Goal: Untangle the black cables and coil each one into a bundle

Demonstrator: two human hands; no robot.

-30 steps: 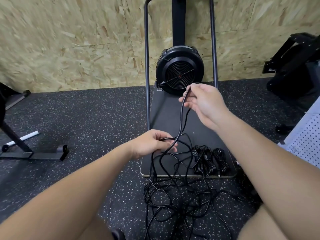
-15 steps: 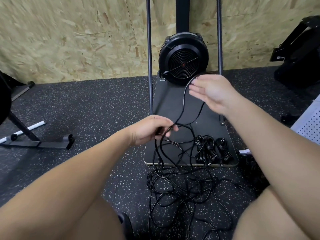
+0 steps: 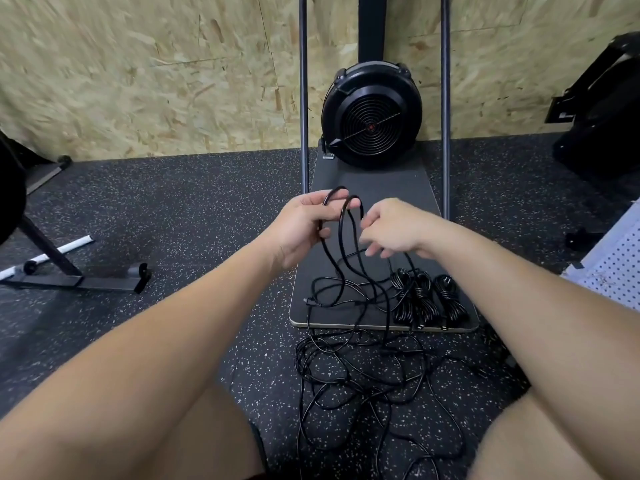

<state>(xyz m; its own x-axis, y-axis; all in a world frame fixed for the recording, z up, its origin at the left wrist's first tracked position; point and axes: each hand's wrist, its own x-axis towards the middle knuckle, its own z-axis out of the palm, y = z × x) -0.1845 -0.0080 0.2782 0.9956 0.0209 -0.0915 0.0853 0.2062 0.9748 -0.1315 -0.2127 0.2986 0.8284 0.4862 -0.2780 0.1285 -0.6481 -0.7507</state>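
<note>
left hand (image 3: 300,226) raised, grip on cable loops (image 3: 341,216)

Three coiled bundles (image 3: 427,299) on the board (image 3: 374,188), one loose tangle (image 3: 363,375) near, two hands, one fan (image 3: 372,114), two poles (image 3: 303,91)
</note>
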